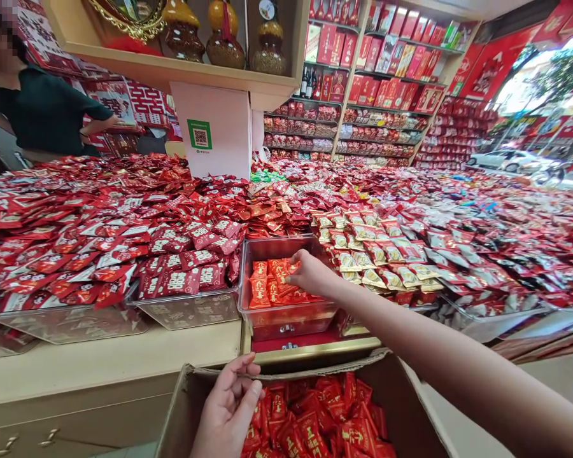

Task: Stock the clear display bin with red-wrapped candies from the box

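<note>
Small red packets with gold characters (pixel 271 283) lie in rows at the bottom of a clear plastic bin (pixel 286 321). My right hand (pixel 310 273) reaches into this bin, its fingers pinched together on a red packet at the right of the rows. Below, an open cardboard box (pixel 423 413) holds a loose heap of similar red packets (pixel 315 423). At the left side of this box is my left hand (pixel 232 407), palm turned inward, fingers loosely bent and thumb apart. Nothing shows between them, and the fingertips are close to the heap.
Bins heaped with wrapped sweets flank the clear bin: dark red packets (pixel 186 267) left, cream-and-red ones (pixel 377 248) right. A white pillar (pixel 219 127) with a QR code stands behind. Shelves of red boxes (pixel 396 89) line the back. A person (pixel 42 108) stands far left.
</note>
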A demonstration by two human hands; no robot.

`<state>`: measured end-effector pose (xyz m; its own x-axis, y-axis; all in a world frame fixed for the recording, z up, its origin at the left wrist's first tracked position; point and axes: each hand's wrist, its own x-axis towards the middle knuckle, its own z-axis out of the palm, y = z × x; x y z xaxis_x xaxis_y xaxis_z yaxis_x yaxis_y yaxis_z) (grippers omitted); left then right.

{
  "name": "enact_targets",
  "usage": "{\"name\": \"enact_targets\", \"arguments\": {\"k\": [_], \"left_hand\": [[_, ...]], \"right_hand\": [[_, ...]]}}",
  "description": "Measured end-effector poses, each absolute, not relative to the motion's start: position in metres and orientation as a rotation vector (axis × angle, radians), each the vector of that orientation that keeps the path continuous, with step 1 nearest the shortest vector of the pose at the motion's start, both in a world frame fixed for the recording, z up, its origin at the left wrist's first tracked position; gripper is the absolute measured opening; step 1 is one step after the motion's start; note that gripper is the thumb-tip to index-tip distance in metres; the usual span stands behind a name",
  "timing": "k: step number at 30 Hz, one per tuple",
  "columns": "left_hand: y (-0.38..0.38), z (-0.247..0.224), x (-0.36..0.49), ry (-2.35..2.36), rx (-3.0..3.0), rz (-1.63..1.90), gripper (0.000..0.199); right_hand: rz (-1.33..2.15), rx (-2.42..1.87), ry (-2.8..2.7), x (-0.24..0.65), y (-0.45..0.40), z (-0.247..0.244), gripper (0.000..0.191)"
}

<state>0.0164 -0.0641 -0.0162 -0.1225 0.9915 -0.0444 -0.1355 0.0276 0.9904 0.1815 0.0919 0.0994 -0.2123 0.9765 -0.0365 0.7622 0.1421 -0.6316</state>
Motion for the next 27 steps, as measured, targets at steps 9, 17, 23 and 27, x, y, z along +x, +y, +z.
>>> {"name": "enact_targets", "arguments": {"k": [9, 17, 23, 27], "left_hand": [[-0.065, -0.019, 0.008, 1.287, 1.111, 1.211, 0.033], [-0.064, -0.017, 0.01, 1.343, 1.142, 1.15, 0.032], [-0.065, -0.019, 0.012, 1.359, 1.264, 1.099, 0.026], [-0.065, -0.019, 0.013, 1.372, 1.385, 1.064, 0.021]], "right_hand": [[0.695, -1.912, -2.297, 0.152, 0.102, 0.082, 0.026], [0.501, -1.974, -2.388, 0.145, 0.109, 0.085, 0.026], [0.471, -2.011, -2.425, 0.142, 0.117, 0.083, 0.026], [0.439, -2.029, -2.383, 0.145, 0.117, 0.082, 0.029]]}}
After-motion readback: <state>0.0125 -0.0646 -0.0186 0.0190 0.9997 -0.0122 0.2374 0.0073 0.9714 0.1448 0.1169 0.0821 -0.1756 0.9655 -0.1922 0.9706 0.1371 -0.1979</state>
